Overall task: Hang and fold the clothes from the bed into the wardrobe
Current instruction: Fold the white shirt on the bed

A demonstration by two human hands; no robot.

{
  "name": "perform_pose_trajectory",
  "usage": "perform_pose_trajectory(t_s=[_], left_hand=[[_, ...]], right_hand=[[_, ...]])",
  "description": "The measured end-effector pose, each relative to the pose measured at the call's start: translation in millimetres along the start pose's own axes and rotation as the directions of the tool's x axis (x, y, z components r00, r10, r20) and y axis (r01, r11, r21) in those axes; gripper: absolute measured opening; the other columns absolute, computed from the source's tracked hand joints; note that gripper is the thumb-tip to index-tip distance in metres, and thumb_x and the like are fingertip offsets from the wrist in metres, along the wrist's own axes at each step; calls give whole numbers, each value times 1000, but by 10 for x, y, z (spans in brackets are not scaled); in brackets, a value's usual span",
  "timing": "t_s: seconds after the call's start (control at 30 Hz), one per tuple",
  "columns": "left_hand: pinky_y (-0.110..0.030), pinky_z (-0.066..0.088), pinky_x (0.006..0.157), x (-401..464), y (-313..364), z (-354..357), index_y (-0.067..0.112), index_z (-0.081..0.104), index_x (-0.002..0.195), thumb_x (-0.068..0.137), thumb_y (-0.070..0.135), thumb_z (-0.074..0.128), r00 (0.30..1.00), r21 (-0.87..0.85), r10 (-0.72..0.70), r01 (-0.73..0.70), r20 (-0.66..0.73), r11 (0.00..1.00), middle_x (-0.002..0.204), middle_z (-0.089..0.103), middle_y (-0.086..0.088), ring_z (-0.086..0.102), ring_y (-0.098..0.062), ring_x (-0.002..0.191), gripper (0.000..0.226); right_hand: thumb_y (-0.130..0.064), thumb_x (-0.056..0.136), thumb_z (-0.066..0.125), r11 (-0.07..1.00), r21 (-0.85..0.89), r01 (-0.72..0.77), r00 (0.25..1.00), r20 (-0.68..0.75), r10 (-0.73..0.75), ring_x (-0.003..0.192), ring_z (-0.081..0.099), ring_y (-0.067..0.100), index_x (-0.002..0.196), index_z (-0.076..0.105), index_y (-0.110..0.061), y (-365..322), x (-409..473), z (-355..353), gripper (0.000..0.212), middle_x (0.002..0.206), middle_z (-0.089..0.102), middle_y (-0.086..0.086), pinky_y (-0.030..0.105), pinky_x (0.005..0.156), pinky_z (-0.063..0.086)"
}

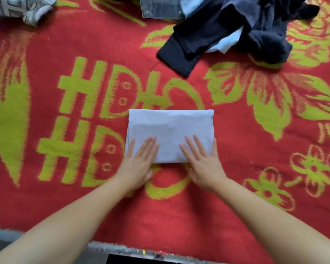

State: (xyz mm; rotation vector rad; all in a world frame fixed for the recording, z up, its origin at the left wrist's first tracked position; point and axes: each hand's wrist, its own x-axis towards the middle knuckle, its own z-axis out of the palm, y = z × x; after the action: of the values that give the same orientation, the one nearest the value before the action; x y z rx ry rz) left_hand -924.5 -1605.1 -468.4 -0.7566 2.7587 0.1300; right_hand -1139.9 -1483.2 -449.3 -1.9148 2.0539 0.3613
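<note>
At six o'clock, nearest the camera, a grey paint-flecked strip of bed edge runs under two bare forearms that reach forward over the bed's red fuzzy blanket with yellow-green letters and flowers. The left hand lies flat with fingers straight and together, its fingertips pressing the near left corner of the folded pale-blue cloth rectangle; the palm rests on the blanket just short of the cloth's near edge. The right hand is likewise flat and spread, fingers laid on the near right part of the same cloth, thumb out toward three o'clock. Neither hand curls round anything; both only press down. The folded cloth sits at the centre of the bed, its long side running nine to three o'clock, partly covering the yellow-green lettering. Further off, at one o'clock, a heap of dark navy garments lies crumpled with a light-blue piece tucked into it, well apart from the folded cloth. At twelve o'clock a grey-blue denim item touches that heap. At eleven o'clock lies a white and grey patterned fabric bundle
</note>
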Motion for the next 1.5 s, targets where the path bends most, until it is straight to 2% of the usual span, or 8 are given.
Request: perform_pose_trajectory(t_s=[0.07,0.17,0.33,0.6,0.97,1.1,1.27,1.5], left_hand=[[-61,36,100,44,291,-13,11,49,137,64,20,69,999,-27,35,-35,22,999,144,45,-12,46,-25,132,76],[-61,37,99,221,403,39,23,41,141,78,15,34,999,-75,-37,38,9,996,147,42,-8,43,-23,134,64],[-69,2,107,438,127,82,34,-27,140,97,14,25,982,-67,-87,99,167,993,152,-32,1,-21,-30,144,70],[-55,18,113,200,-23,-791,31,-3,152,90,-10,31,948,-250,-204,265,246,931,161,-3,4,-3,-31,147,82],[-50,24,110,-1659,-388,-1550,24,12,153,94,4,23,850,-172,-526,523,32,835,157,21,-2,21,-29,143,63],[-50,18,114,-2676,-479,-1646,22,14,153,74,8,-1,737,-189,-675,667,27,721,155,25,-3,23,-27,142,82],[-48,8,118,-3963,-407,-1525,22,8,152,94,2,30,568,-150,-821,818,58,555,155,21,-1,18,-22,142,66],[-38,25,111,-6306,359,-1023,19,24,149,95,10,41,313,-154,-950,939,4,309,144,38,-3,35,-23,133,57]], right_hand=[[-17,52,80,997,16,-80,996,31,79,134,41,38,140,48,-16,-212,64,55,93,147,43,12,78,92,26],[-12,77,67,978,39,-206,979,5,206,141,26,40,148,33,-21,-236,312,133,79,155,29,10,79,94,19],[-21,100,34,972,71,-222,971,102,214,147,-4,36,152,-1,-37,-112,445,76,64,162,-6,-6,69,105,15],[-8,97,32,984,108,-145,987,84,136,145,11,35,151,13,-36,-144,351,-890,64,158,17,-6,58,104,28],[1,85,47,935,-121,333,940,-37,-340,131,33,31,150,18,-29,-1449,-20,-2066,77,149,32,0,47,93,38],[-5,86,51,837,-198,511,846,-58,-530,134,31,30,149,19,-31,-2310,-217,-2338,75,148,34,-2,47,95,36],[-6,87,46,691,-294,661,713,-42,-700,134,32,28,149,21,-30,-3418,-682,-2414,71,148,33,-3,46,97,36],[-2,87,44,469,-337,817,514,54,-856,137,27,25,150,18,-30,-5276,-2157,-1952,74,151,28,-2,45,105,32]])
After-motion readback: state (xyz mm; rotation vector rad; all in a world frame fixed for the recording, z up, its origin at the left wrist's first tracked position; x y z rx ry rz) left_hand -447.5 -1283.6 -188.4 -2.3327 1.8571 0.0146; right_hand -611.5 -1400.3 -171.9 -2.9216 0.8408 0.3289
